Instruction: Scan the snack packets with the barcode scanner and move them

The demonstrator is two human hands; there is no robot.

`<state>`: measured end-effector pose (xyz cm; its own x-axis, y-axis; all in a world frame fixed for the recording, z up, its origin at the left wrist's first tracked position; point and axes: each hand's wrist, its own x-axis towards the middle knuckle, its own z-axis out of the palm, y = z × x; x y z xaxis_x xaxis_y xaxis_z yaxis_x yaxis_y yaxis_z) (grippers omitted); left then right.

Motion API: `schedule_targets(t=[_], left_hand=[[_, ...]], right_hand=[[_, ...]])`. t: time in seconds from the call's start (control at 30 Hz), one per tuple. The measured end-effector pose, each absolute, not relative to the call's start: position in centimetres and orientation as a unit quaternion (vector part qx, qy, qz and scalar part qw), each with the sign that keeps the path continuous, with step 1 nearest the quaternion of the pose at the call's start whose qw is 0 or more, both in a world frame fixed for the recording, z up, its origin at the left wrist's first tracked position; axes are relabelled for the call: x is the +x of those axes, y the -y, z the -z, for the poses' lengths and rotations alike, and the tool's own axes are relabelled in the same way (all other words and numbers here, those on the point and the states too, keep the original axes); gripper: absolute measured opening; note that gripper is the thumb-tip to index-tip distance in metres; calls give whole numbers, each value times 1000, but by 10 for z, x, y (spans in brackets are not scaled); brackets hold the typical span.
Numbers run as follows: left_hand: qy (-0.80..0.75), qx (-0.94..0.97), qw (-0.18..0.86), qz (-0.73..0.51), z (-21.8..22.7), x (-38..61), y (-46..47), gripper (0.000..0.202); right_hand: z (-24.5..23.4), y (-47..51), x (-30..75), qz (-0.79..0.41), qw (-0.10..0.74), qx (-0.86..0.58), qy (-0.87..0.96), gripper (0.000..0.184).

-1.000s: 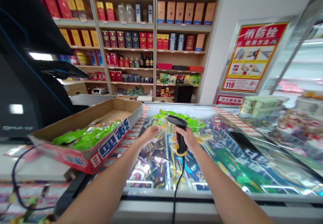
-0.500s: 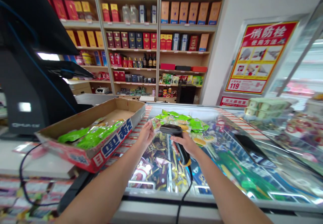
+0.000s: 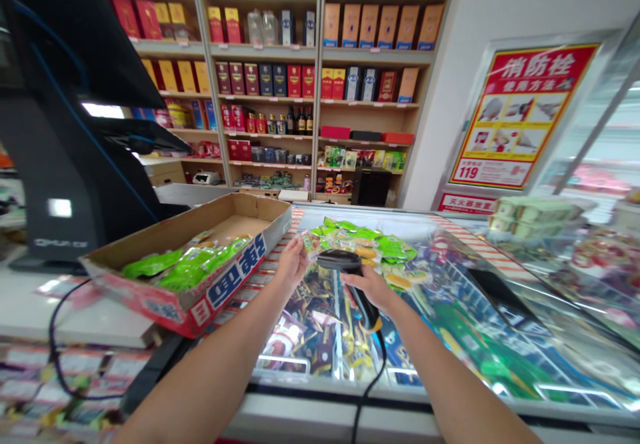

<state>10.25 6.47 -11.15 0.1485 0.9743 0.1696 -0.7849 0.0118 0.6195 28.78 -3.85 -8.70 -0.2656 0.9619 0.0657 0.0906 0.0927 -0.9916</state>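
My right hand (image 3: 370,287) is wrapped round the grip of a black barcode scanner (image 3: 340,259), whose cable runs down over the freezer's front edge. The scanner's head points left. In front of it, my left hand (image 3: 294,259) pinches a small snack packet (image 3: 311,245) between thumb and fingers. Behind both hands, several green snack packets (image 3: 393,247) lie in a spread on the glass top of the freezer (image 3: 320,211). More green packets (image 3: 193,264) sit in an open cardboard box (image 3: 245,212) to my left.
A black checkout terminal (image 3: 60,184) stands at the left behind the box. On the glass to the right lies a dark phone (image 3: 503,297). Egg cartons (image 3: 530,216) are stacked farther right. Shelves with boxed bottles (image 3: 265,81) line the back wall.
The view has shifted slightly. The packet in my left hand has turned a little toward the scanner and shows more of its printed side. Both hands keep their grips.
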Motion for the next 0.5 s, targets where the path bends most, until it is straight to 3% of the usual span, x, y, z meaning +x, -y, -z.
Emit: schedule_targets(t=[0.5], left_hand=[[-175, 318, 678, -640, 104, 101, -60, 10]], right_hand=[[87, 40, 285, -519, 426, -435, 600, 26]])
